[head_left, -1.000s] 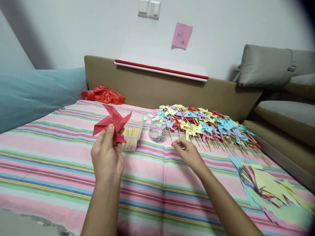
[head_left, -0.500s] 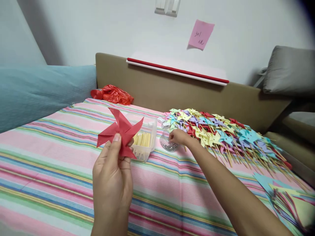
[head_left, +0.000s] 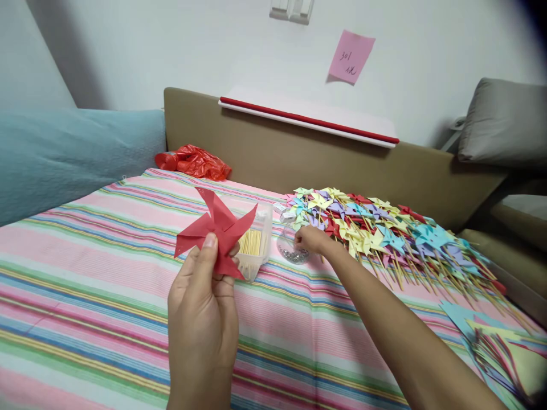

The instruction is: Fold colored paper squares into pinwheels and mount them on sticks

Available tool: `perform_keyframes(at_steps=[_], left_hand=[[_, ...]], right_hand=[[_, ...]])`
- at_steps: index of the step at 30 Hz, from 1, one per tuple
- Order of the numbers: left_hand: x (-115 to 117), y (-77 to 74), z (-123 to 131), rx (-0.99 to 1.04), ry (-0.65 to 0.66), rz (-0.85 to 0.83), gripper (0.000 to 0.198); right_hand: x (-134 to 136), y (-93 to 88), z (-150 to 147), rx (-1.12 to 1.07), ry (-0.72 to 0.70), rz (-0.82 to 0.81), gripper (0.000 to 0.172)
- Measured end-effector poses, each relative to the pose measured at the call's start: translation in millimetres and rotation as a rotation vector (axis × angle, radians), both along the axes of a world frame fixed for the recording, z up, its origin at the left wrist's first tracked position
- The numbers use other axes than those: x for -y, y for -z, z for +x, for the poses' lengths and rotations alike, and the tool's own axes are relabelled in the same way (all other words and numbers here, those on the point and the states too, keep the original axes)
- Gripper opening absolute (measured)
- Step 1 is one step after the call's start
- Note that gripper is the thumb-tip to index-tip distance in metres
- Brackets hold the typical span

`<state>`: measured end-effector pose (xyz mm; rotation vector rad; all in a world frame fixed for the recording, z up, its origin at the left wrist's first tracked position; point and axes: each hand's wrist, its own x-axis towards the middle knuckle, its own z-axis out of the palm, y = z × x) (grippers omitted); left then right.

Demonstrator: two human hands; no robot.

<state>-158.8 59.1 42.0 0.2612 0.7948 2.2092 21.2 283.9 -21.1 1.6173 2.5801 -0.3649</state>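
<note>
My left hand (head_left: pixel 204 304) is closed on a folded red paper pinwheel (head_left: pixel 216 230), thumb pressed on its middle, held up above the striped cloth. My right hand (head_left: pixel 310 240) reaches out to a small clear jar (head_left: pixel 290 250) of silvery pins, its fingers curled at the jar's mouth; what they pinch, if anything, is too small to see. Just behind the pinwheel stands a clear plastic box (head_left: pixel 256 244) of thin wooden sticks.
A big pile of finished coloured pinwheels on sticks (head_left: pixel 384 230) lies to the right. Cut paper sheets (head_left: pixel 504 353) are stacked at the right front. A red plastic bag (head_left: pixel 194 162) lies by the brown headboard (head_left: pixel 325 154). A striped cloth (head_left: pixel 85 273) covers the surface.
My right hand moved from the cloth to the pin jar and stays there. The left hand holds the red pinwheel the same way; the view shifted left.
</note>
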Motion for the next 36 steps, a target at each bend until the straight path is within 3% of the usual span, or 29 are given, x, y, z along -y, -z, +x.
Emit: perform_keyframes(at_steps=[3,6,10,12,14,17,23,31,36], left_hand=[[-1.2,2.1,2.7,-0.034,0.025,-0.023,0.016],[-1.0,5.4,8.9,-0.224,0.136,-0.074,0.021],[1.9,5.1,26.5,-0.617,0.263,-0.184,0.022],[4.3,4.3,39.3,-0.731,0.305,-0.175,0.022],[7.1,5.4,54.1,-0.824,0.36,-0.137,0.023],[10.8,11.9,77.3,-0.979,0.428,-0.076,0.022],[14.0,24.0,110.8,-1.132,0.506,0.035,0.017],[12.3,20.8,129.7,-0.944,0.693,0.009,0.018],[12.6,21.7,136.2,-0.958,0.713,0.014,0.018]], right_hand=[[7.4,-10.6,4.4,-0.103,-0.013,0.094,0.024],[35.2,-29.7,21.1,-0.252,-0.01,0.225,0.013],[115.2,-54.0,61.8,-0.503,0.058,0.354,0.027],[164.8,-61.5,80.2,-0.892,0.137,0.324,0.024],[209.5,-65.9,90.7,-1.089,0.239,0.338,0.019],[252.7,-65.9,93.2,-1.157,0.279,0.351,0.016],[269.0,-47.2,93.6,-1.145,0.324,0.37,0.018],[273.1,-37.9,111.1,-1.009,0.303,0.472,0.012],[274.3,-40.2,116.4,-0.959,0.216,0.553,0.015]])
